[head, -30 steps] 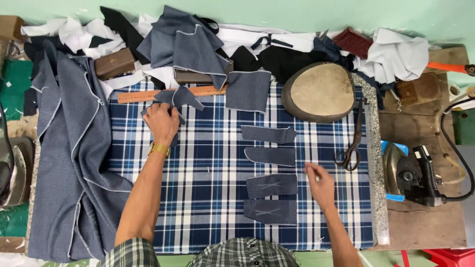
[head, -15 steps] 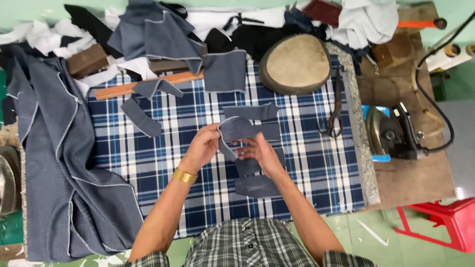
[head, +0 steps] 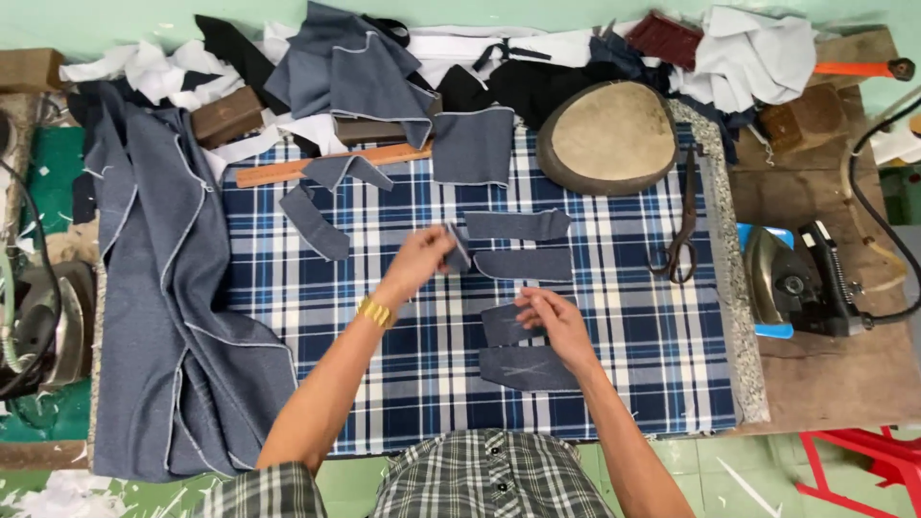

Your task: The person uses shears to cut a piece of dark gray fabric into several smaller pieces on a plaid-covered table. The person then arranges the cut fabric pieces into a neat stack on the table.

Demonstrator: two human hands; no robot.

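My left hand (head: 422,257) pinches a small grey-blue fabric piece (head: 458,247) lifted just off the blue plaid cloth (head: 384,384) covering the table. My right hand (head: 552,321) presses its fingers on another small grey piece (head: 501,324) lying flat. Below it lies a similar piece (head: 528,368) with a chalk cross. Two more such pieces, one (head: 516,225) above the other (head: 523,265), lie further from me. A gold watch (head: 376,312) is on my left wrist.
Scissors (head: 679,240) lie at the plaid's right edge, an iron (head: 796,280) beyond them. A round pressing pad (head: 609,134), a wooden ruler (head: 326,165), a grey strip (head: 315,223) and heaped fabric lie at the back. A large grey garment (head: 153,317) drapes the left side.
A second ago my left hand was at the back by the ruler and my right hand lay flat; both came to the middle, and now my left lifts a piece while my right presses another.
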